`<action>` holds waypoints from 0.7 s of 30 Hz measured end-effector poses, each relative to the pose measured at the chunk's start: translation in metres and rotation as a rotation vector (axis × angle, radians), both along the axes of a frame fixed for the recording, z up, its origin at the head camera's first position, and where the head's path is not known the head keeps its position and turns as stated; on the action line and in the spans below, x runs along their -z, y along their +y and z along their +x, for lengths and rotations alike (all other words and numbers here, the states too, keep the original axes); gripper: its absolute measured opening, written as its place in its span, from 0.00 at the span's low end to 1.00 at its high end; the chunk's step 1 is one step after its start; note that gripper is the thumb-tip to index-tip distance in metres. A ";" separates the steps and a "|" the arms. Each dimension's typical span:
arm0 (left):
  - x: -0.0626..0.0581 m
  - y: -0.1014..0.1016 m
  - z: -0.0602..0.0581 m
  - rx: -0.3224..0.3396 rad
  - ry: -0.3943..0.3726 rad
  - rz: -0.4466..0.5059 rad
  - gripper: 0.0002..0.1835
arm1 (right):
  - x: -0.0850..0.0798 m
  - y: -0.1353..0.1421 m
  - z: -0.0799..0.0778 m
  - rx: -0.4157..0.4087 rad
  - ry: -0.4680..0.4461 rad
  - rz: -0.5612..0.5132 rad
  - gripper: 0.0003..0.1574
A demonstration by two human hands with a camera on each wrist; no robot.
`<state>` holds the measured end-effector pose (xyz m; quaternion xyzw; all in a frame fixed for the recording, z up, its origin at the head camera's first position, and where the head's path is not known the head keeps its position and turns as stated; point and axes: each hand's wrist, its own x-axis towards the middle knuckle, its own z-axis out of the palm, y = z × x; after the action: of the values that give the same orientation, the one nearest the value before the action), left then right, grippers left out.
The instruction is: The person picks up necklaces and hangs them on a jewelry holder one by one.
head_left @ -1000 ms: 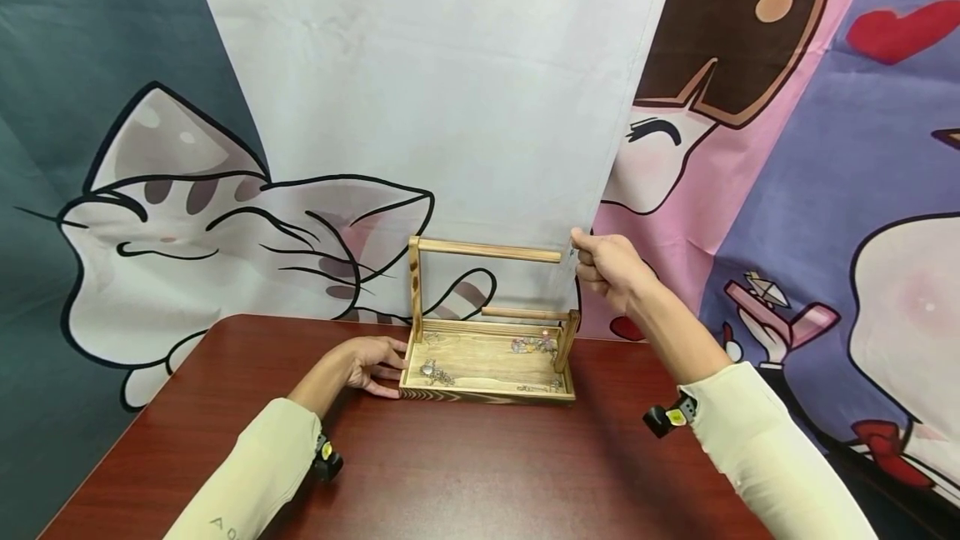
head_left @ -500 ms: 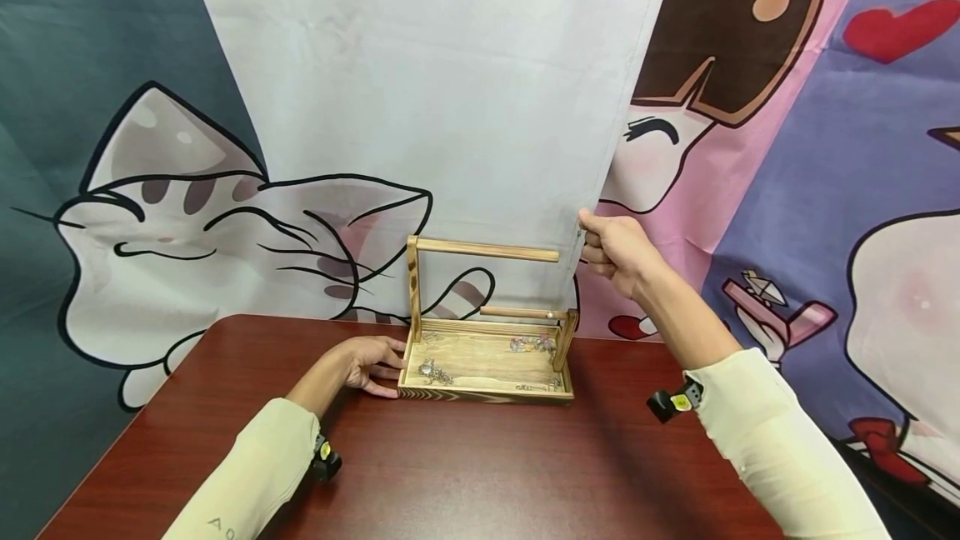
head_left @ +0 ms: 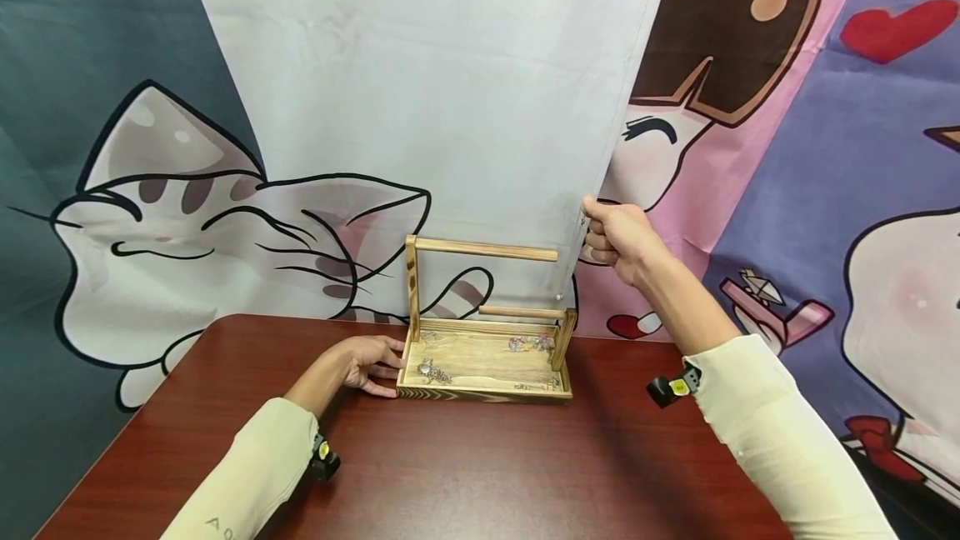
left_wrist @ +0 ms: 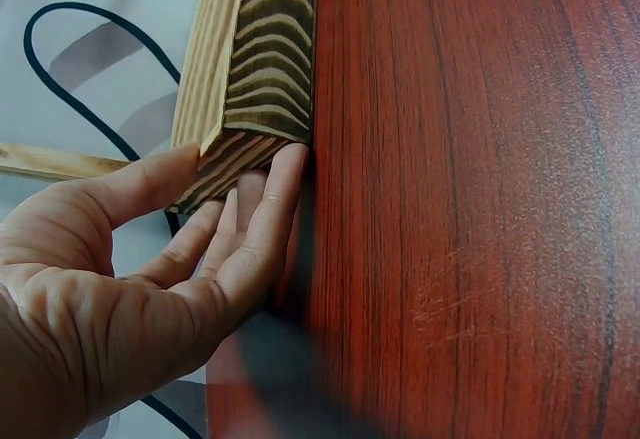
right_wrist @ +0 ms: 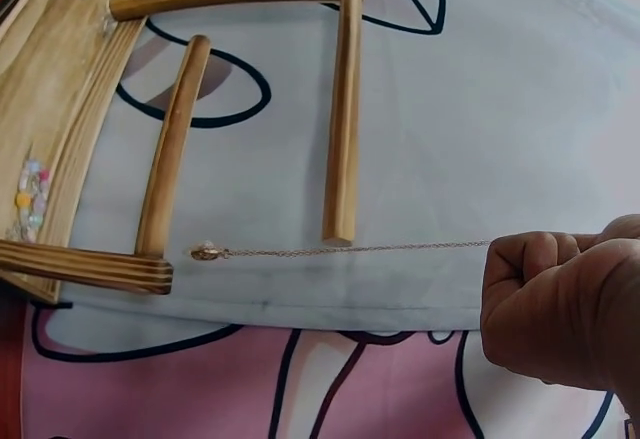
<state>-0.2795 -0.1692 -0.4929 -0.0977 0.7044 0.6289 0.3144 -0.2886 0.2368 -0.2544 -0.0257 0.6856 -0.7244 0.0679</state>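
Chain (right_wrist: pixel 430 246), pinched in the curled right-hand grip (head_left: pixel 624 237), is hung steeply down beside the upper bar's free end (head_left: pixel 550 255); the tray (head_left: pixel 483 395) is touched at its left edge by the spread left hand (head_left: pixel 367 362).

Head view looks forward-down; closer wrist views share the rack (head_left: pixel 476 363).

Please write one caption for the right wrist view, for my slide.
Right hand holding a thin chain with a pendant near a wooden rack.
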 end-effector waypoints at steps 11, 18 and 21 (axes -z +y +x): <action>0.001 0.000 0.000 -0.008 -0.005 0.009 0.33 | 0.025 0.005 -0.009 0.049 -0.069 0.064 0.24; 0.000 -0.001 0.000 -0.001 -0.005 0.012 0.33 | 0.039 0.003 -0.018 0.072 -0.074 0.051 0.28; -0.001 -0.001 0.001 -0.004 -0.005 0.013 0.33 | 0.044 0.000 -0.021 0.070 -0.071 0.057 0.29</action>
<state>-0.2787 -0.1702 -0.4918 -0.0984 0.6994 0.6338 0.3155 -0.3098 0.2370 -0.2984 0.0261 0.7036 -0.7069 0.0674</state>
